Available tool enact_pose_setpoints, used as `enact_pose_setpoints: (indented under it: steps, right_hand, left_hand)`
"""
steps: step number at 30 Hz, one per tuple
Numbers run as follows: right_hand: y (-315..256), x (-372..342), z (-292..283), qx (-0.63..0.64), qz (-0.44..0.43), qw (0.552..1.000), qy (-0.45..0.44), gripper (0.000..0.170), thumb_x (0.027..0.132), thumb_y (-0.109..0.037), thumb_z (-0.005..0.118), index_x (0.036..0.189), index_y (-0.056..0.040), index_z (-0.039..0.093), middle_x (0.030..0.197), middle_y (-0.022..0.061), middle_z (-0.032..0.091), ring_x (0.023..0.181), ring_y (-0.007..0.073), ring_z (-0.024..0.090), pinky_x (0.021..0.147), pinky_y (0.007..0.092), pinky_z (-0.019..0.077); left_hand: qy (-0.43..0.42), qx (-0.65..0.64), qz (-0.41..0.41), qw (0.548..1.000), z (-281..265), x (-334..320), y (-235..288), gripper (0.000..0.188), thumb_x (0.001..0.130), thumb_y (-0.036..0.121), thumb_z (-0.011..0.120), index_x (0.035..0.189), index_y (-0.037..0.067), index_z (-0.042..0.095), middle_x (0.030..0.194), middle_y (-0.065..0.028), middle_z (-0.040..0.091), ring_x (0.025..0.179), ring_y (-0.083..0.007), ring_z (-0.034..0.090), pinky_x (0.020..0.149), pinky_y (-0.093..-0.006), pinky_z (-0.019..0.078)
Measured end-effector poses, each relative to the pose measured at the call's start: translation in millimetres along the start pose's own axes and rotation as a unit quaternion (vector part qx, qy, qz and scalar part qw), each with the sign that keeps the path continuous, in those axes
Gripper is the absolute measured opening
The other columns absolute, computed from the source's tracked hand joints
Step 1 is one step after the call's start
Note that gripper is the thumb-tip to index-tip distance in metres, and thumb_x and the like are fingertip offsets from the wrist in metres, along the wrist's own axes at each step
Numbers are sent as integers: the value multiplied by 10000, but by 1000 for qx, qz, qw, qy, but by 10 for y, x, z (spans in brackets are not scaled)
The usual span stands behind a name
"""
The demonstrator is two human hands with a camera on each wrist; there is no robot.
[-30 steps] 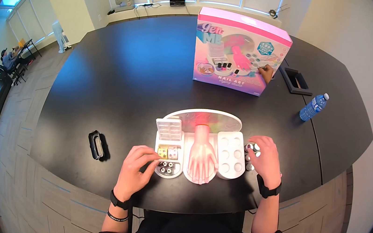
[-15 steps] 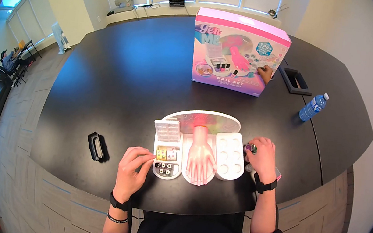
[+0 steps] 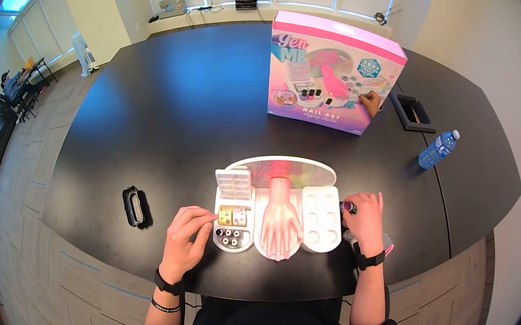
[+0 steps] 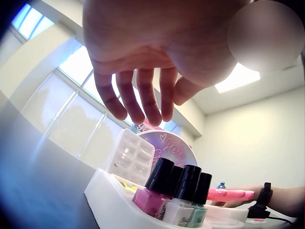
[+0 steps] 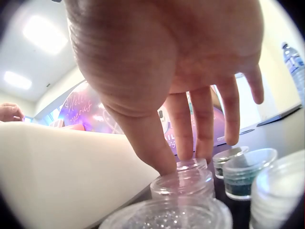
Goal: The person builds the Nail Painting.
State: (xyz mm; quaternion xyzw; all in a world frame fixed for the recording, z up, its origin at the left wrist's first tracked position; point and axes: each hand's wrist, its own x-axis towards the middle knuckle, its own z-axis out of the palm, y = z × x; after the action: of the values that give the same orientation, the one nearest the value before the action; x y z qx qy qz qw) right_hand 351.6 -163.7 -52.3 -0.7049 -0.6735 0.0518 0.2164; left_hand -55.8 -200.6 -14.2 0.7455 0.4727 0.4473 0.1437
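On the table sits a white nail art station [image 3: 256, 228] with a pink model hand [image 3: 278, 224] in its middle. My left hand [image 3: 186, 235] hovers at the station's left edge, fingers loosely bent and holding nothing. Near it are yellow and white patterned rolls [image 3: 226, 216] and several nail polish bottles [image 4: 188, 191] with black caps. My right hand [image 3: 363, 221] is past the station's right side. Its thumb and fingertips pinch a small clear pot [image 5: 192, 165], partly hidden by pots in front. Glitter pots [image 5: 245, 179] stand close around it.
A pink and purple box [image 3: 337, 80] stands behind the station. To the right are a blue water bottle [image 3: 438, 150] and a black table inset [image 3: 415, 114]. A black strap-like object [image 3: 134, 206] lies at the left. A person [image 3: 14, 85] sits far off.
My right hand has moved down among the pots and closed its fingertips on one. My left hand has drawn slightly away from the polish bottles and rolls.
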Motion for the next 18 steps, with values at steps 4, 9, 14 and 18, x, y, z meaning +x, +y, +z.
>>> enact_pose_setpoints:
  steps: [4, 9, 14, 18]
  right_hand:
    - [-5, -4, 23, -5, -4, 1000, 15, 178, 854, -74, 783, 1025, -63, 827, 1063, 100, 776, 1189, 346, 665, 1282, 628, 319]
    - [-135, -26, -77, -1, -37, 996, 79, 159, 860, -91, 795, 1013, -53, 815, 1057, 109, 776, 1166, 342, 670, 1214, 577, 397]
    - [-357, -3, -177, 33, -79, 990, 108, 160, 853, -102, 818, 1005, -53, 801, 1062, 86, 777, 1143, 329, 678, 1079, 496, 484]
    - [-509, 22, -160, 56, -127, 985, 104, 159, 850, -98, 828, 1000, -63, 790, 1063, 70, 773, 1120, 314, 682, 1019, 477, 513]
  left_hand:
    - [-1, -2, -1, 1000, 12, 3, -10, 142, 985, 22, 726, 1106, 6, 798, 1070, -129, 746, 1051, -340, 693, 916, -436, 564]
    - [-5, -9, -7, 1000, 2, -5, 7, 169, 983, 16, 713, 1134, 3, 789, 1084, -139, 746, 1060, -350, 693, 925, -437, 564]
    - [-6, -15, -11, 1000, 9, -17, -19, 207, 982, 21, 694, 1170, -5, 776, 1098, -148, 749, 1070, -362, 693, 940, -445, 563]
    - [-9, -37, -16, 999, 9, -28, -22, 263, 999, 51, 670, 1241, -18, 749, 1124, -154, 754, 1085, -364, 691, 969, -447, 553]
